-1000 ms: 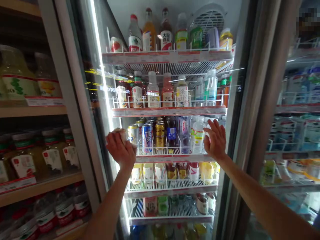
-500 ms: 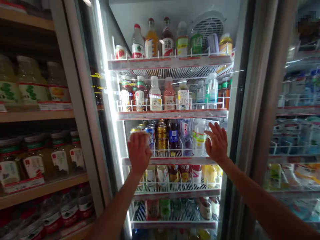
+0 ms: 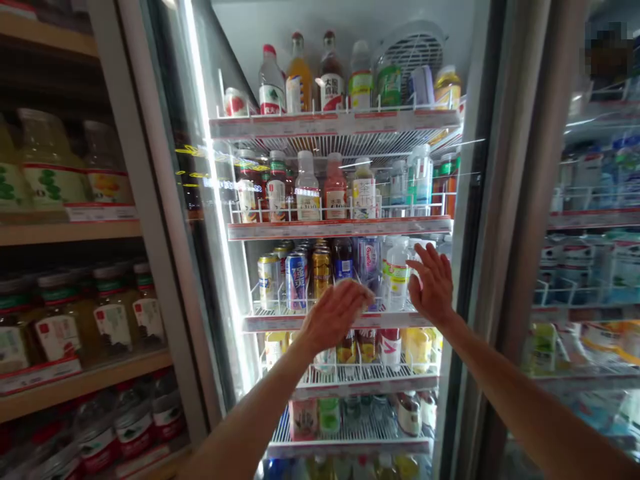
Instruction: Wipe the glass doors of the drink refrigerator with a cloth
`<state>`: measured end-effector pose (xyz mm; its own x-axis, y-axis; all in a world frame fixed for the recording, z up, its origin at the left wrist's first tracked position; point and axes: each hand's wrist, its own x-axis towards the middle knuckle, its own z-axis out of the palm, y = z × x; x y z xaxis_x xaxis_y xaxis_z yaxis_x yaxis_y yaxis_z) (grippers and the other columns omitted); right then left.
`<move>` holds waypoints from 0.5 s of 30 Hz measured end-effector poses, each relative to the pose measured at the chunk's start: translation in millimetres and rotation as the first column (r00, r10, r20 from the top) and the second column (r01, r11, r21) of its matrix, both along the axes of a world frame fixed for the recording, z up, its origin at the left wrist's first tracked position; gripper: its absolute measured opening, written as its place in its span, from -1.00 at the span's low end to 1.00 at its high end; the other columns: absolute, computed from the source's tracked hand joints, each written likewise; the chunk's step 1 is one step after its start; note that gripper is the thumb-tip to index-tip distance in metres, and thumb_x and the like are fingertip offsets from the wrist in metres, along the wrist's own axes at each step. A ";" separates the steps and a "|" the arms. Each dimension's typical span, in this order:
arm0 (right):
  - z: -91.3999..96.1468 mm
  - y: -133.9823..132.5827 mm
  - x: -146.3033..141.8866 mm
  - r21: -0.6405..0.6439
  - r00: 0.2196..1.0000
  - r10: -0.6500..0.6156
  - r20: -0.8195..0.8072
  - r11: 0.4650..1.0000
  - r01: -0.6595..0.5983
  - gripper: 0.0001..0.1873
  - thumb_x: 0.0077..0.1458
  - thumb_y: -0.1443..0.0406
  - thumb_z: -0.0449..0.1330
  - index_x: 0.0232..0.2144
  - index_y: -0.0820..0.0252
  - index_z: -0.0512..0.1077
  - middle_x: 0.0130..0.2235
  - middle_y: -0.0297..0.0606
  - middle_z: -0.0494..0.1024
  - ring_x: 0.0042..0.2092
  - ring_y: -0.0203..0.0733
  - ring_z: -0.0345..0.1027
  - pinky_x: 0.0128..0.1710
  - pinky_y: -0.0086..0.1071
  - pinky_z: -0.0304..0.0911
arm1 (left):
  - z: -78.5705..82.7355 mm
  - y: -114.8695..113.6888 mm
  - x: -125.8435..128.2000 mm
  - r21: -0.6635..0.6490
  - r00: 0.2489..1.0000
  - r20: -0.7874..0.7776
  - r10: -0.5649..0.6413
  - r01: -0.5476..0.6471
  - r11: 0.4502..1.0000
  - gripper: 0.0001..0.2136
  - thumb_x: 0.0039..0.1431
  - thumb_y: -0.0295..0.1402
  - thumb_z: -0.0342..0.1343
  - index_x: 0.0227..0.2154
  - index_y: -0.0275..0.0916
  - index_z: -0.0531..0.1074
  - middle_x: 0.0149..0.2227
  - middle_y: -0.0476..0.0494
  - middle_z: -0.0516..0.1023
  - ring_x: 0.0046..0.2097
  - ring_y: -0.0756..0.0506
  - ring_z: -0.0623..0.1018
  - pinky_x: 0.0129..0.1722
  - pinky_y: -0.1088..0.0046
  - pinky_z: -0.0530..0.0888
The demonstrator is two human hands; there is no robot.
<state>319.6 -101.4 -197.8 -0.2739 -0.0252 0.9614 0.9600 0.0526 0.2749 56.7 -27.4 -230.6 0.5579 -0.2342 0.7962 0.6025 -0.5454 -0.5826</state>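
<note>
My left hand [image 3: 336, 316] is in front of the lower middle of the fridge, its fingers stretched to the right. A pale, cloth-like piece [image 3: 369, 295] shows at its fingertips, mostly hidden under the hand. My right hand [image 3: 431, 283] is raised with fingers apart, holding nothing, in front of a clear bottle with a green-yellow label [image 3: 399, 275]. Whether either hand touches a glass pane cannot be told. Behind my left hand are a gold can [image 3: 321, 272], a dark bottle with a blue label [image 3: 343, 261] and a purple-labelled bottle [image 3: 369, 263].
A blue can [image 3: 297, 281] and a pale gold-topped can [image 3: 269, 283] stand on the same wire shelf. Bottles fill the shelves above and below. A metal door frame [image 3: 510, 200] rises at right; wooden shelves [image 3: 105, 230] with juice bottles stand at left.
My left hand has swept right and slightly down, uncovering the cans at the left of the shelf. My right hand stays nearly in place. The view has shifted slightly.
</note>
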 end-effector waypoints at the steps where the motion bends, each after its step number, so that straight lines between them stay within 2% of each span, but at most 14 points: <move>1: 0.2 -0.4 0.1 -0.005 1.000 0.002 0.001 1.000 -0.002 -0.74 0.10 0.40 0.00 -0.13 0.16 0.31 0.18 -0.16 0.29 0.29 -0.14 -0.03 0.24 -0.14 -0.07 | -1.3 -0.7 1.4 0.016 0.997 -0.078 -0.009 0.011 1.000 -0.47 0.20 -0.35 -0.11 0.24 -0.20 0.01 0.28 -0.10 0.08 0.33 -0.07 -0.06 0.29 0.26 -0.08; 2: 0.4 -0.6 0.1 -0.008 1.000 0.003 0.000 1.000 -0.003 -0.74 0.11 0.40 0.00 -0.13 0.16 0.31 0.18 -0.17 0.29 0.29 -0.15 -0.03 0.24 -0.14 -0.06 | -0.3 0.4 -1.5 0.011 0.997 -0.075 -0.008 0.009 1.000 -0.48 0.20 -0.35 -0.11 0.23 -0.20 0.01 0.27 -0.10 0.10 0.33 -0.07 -0.05 0.30 0.26 -0.09; 4: 0.4 -0.4 -0.4 -0.012 1.000 0.003 -0.005 1.000 -0.003 -0.74 0.11 0.41 -0.01 -0.14 0.16 0.31 0.18 -0.17 0.30 0.29 -0.14 -0.03 0.24 -0.13 -0.05 | 8.1 6.1 -14.9 -0.047 0.988 0.153 0.028 -0.021 0.999 -0.47 0.21 -0.35 -0.12 0.24 -0.24 -0.01 0.27 -0.17 0.10 0.33 -0.10 -0.05 0.29 0.20 -0.12; 6: 0.2 0.3 -1.1 -0.002 1.000 0.005 -0.010 1.000 -0.005 -0.75 0.11 0.41 -0.01 -0.14 0.16 0.31 0.17 -0.16 0.31 0.29 -0.13 -0.03 0.24 -0.12 -0.05 | 19.1 10.8 -24.4 -0.118 0.893 0.442 0.082 -0.033 0.992 -0.45 0.21 -0.36 -0.11 0.25 -0.30 -0.06 0.29 -0.26 0.02 0.33 -0.14 -0.09 0.29 0.15 -0.12; 7: 0.0 0.7 -1.3 0.003 1.000 0.006 -0.011 1.000 -0.006 -0.75 0.11 0.41 -0.01 -0.14 0.17 0.31 0.17 -0.16 0.30 0.29 -0.13 -0.03 0.24 -0.11 -0.05 | 22.6 10.8 -23.5 -0.136 0.858 0.505 0.099 -0.034 0.990 -0.43 0.21 -0.37 -0.11 0.26 -0.32 -0.08 0.31 -0.28 -0.04 0.34 -0.16 -0.12 0.28 0.14 -0.11; 8: -0.1 0.9 -1.2 0.006 1.000 0.007 -0.012 1.000 -0.007 -0.75 0.11 0.42 -0.01 -0.14 0.17 0.31 0.18 -0.16 0.30 0.29 -0.12 -0.03 0.24 -0.11 -0.05 | 23.7 8.8 -18.5 -0.133 0.865 0.492 0.096 -0.034 0.991 -0.43 0.21 -0.37 -0.11 0.26 -0.32 -0.08 0.31 -0.28 -0.07 0.34 -0.17 -0.14 0.28 0.13 -0.11; 9: -0.3 0.9 -0.9 0.007 1.000 0.010 -0.011 1.000 -0.010 -0.74 0.11 0.42 -0.01 -0.14 0.17 0.31 0.18 -0.16 0.30 0.29 -0.12 -0.03 0.24 -0.10 -0.05 | 22.3 5.3 -10.5 -0.106 0.913 0.401 0.076 -0.036 0.994 -0.44 0.20 -0.38 -0.11 0.26 -0.30 -0.07 0.32 -0.24 -0.09 0.34 -0.17 -0.16 0.28 0.14 -0.11; 11: -0.2 0.6 0.2 -0.002 1.000 0.018 0.002 1.000 -0.018 -0.73 0.11 0.42 0.00 -0.13 0.17 0.31 0.19 -0.16 0.29 0.29 -0.11 -0.03 0.24 -0.10 -0.05 | 15.1 -2.9 6.6 -0.019 0.997 0.067 0.025 -0.024 1.000 -0.47 0.19 -0.39 -0.11 0.24 -0.24 0.01 0.32 -0.13 -0.05 0.34 -0.14 -0.14 0.29 0.19 -0.10; 12: -0.2 0.4 0.7 -0.009 1.000 0.023 0.007 1.000 -0.023 -0.73 0.11 0.42 0.00 -0.12 0.17 0.31 0.19 -0.16 0.28 0.29 -0.11 -0.03 0.24 -0.10 -0.06 | 11.6 -5.7 11.5 0.013 0.998 -0.055 0.011 -0.011 1.000 -0.49 0.19 -0.41 -0.11 0.22 -0.20 0.04 0.31 -0.07 -0.02 0.33 -0.10 -0.11 0.30 0.22 -0.10; 13: 0.0 0.2 1.2 -0.012 1.000 0.029 0.010 1.000 -0.029 -0.72 0.10 0.42 0.00 -0.12 0.17 0.31 0.19 -0.15 0.28 0.29 -0.11 -0.03 0.24 -0.10 -0.06 | 9.5 -6.8 12.1 0.030 0.995 -0.098 0.003 0.000 1.000 -0.49 0.18 -0.43 -0.12 0.21 -0.18 0.06 0.30 -0.03 0.01 0.33 -0.07 -0.08 0.30 0.26 -0.10; 14: 0.1 0.1 1.4 -0.014 0.999 0.035 0.014 0.999 -0.035 -0.72 0.10 0.42 0.00 -0.11 0.18 0.30 0.19 -0.15 0.28 0.29 -0.11 -0.04 0.24 -0.10 -0.06 | 9.6 -5.9 8.4 0.033 0.997 -0.076 -0.003 0.006 0.999 -0.49 0.18 -0.45 -0.12 0.22 -0.19 0.05 0.30 -0.04 0.03 0.33 -0.06 -0.07 0.30 0.28 -0.10; 15: 0.1 0.2 1.3 -0.013 0.999 0.039 0.017 0.999 -0.039 -0.71 0.10 0.43 0.00 -0.11 0.18 0.30 0.19 -0.14 0.28 0.29 -0.11 -0.04 0.24 -0.10 -0.06 | 11.7 -3.5 1.3 0.021 1.000 0.012 -0.004 0.004 1.000 -0.48 0.18 -0.46 -0.13 0.23 -0.22 0.03 0.30 -0.08 0.03 0.33 -0.06 -0.07 0.30 0.27 -0.11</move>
<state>320.9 -101.2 -197.7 -0.2890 -0.0244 0.9570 0.9524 0.0937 0.2900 58.0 -30.9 -218.8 0.5473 -0.2534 0.7977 0.6073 -0.5355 -0.5868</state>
